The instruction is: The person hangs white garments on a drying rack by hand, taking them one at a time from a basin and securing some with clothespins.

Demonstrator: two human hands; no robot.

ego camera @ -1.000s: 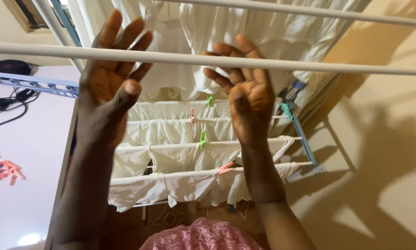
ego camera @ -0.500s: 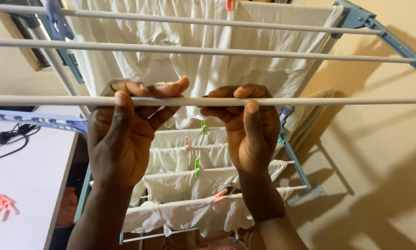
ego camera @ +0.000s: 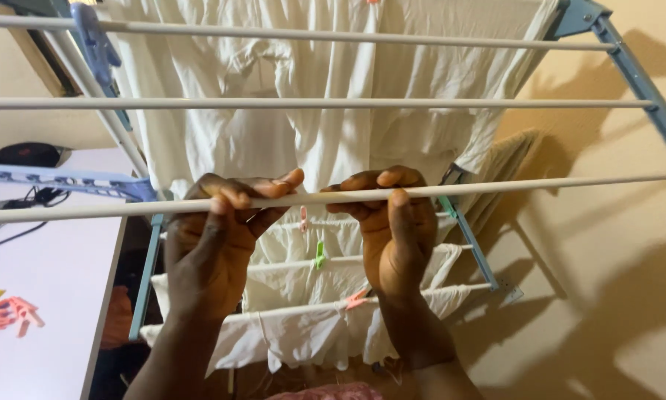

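Hands: two. The left hand (ego camera: 218, 244) and the right hand (ego camera: 392, 230) are both clamped on the same white rail (ego camera: 533, 185), fingers curled over the top, thumbs under or in front.
Gripped rail: the nearest of three top rails, crossing the view from 9 o'clock to 3 o'clock, tilted slightly up toward the right.
Other top rails: two, a middle rail (ego camera: 422, 104) and a far rail (ego camera: 348, 35), both toward 12 o'clock from the hands.
Frame: a blue drying rack (ego camera: 644, 81), its arm running down from 1 o'clock.
Laundry: white cloths (ego camera: 311, 141) hang beyond the rails at 12 o'clock; more white cloth is draped on lower rails at 6 o'clock.
Pegs on the lower laundry: three that I can count, one pink peg (ego camera: 303, 218), one green peg (ego camera: 319, 255), one orange peg (ego camera: 357, 298), all between the two hands.
Loose pegs: a small heap (ego camera: 7, 311) on the white surface (ego camera: 51, 281) at 8 o'clock; number not clear.
Change: a second ago the hands were open with fingers spread, behind the rail; half a second ago they had closed on it, and the grip is unchanged now, though the rail sits lower in view.
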